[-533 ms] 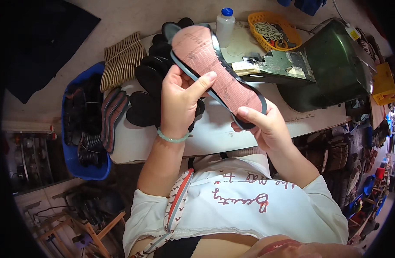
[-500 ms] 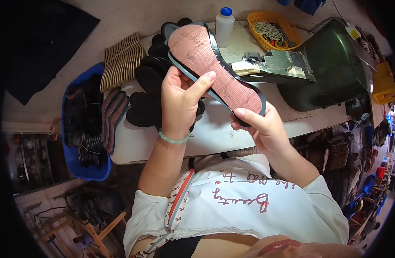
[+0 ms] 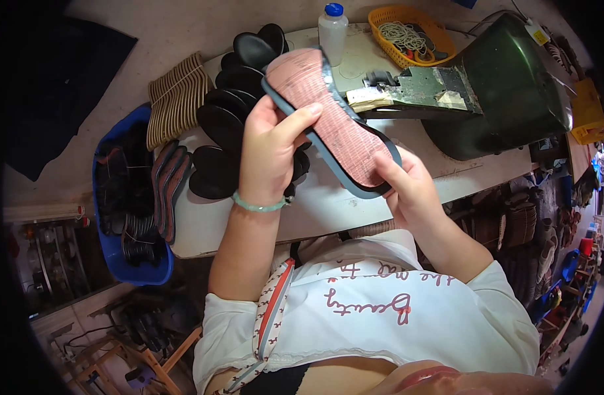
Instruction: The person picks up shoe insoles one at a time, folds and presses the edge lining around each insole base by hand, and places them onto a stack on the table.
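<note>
A shoe insole (image 3: pixel 341 125) with a pinkish ribbed board face and a dark edging is held up above the table between my hands. My left hand (image 3: pixel 273 148) grips its left long side around the middle, thumb flat on the pink face and fingers behind. At the lower right end my right hand (image 3: pixel 412 181) pinches the rounded tip, thumb on the face and fingers underneath. Behind my left hand, black insole-shaped pieces (image 3: pixel 217 168) lie fanned in overlapping piles, partly hidden by it.
A green machine (image 3: pixel 506 92) with a flat arm stands right on the white table (image 3: pixel 308 210). Beyond are a white bottle with blue cap (image 3: pixel 333 33) and a yellow basket (image 3: pixel 387 56) of cord. Left are a tied tan bundle (image 3: pixel 178 99) and a blue bin (image 3: pixel 147 271) of dark pieces.
The insole has tilted, showing more of its dark near side edge. My right thumb has shifted further onto the pink face. The edging at the near side now sits closer to the board.
</note>
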`<state>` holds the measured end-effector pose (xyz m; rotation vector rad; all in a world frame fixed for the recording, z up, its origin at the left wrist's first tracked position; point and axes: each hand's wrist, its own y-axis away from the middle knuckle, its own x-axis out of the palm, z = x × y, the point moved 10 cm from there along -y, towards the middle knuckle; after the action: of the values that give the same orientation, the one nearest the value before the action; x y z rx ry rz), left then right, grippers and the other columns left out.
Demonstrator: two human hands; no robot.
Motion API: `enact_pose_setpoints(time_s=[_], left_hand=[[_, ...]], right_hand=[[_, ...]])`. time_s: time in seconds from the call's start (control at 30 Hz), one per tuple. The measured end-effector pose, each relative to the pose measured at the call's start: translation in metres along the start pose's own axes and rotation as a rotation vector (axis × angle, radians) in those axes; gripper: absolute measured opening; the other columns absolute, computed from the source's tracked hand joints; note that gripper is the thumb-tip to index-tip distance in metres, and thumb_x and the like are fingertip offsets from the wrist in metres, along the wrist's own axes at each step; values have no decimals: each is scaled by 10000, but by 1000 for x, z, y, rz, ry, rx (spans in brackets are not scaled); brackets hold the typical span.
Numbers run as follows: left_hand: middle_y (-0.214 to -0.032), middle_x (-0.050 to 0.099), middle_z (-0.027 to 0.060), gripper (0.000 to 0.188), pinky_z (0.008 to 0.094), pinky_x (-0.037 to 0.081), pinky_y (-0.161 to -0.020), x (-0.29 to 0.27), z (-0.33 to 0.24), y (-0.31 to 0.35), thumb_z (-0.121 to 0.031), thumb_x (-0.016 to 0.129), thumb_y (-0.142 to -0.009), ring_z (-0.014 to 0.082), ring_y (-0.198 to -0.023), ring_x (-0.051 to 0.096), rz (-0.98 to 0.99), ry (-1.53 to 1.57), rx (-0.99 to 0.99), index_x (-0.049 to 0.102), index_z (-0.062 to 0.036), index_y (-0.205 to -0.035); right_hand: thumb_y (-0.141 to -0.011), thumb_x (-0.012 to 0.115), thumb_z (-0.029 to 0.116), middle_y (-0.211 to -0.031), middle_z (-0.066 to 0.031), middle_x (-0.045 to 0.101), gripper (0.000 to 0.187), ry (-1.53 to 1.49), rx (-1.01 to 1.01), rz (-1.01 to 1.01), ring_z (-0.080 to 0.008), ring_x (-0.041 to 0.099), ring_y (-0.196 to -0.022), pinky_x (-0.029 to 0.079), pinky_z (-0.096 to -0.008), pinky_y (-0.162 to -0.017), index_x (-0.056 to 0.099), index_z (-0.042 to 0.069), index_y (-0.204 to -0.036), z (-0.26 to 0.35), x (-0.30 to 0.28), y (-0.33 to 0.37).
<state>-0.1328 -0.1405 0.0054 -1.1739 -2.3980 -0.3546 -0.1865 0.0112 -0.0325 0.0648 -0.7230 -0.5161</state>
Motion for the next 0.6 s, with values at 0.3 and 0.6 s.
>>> enact_pose_setpoints(time_s=[0.3, 0.6], left_hand=[[-870, 682, 55, 183, 221, 479, -727, 5, 15, -60, -145, 697, -835, 90, -777, 622, -35, -447, 46, 670, 25, -896], [-908, 694, 68, 190, 236, 493, -746, 8, 35, -71, -145, 685, -849, 104, -799, 644, -1, -307, -151, 675, 20, -943]], right_hand=[[-919, 571, 173, -975, -137, 678, 315, 51, -30, -106, -185, 679, -845, 526, -268, -747, 593, -67, -1121, 29, -8, -9], [-931, 554, 183, -1004, -138, 668, 312, -28, -78, -187, -193, 687, -846, 553, -272, -686, 581, -67, -1116, 28, -12, -17]])
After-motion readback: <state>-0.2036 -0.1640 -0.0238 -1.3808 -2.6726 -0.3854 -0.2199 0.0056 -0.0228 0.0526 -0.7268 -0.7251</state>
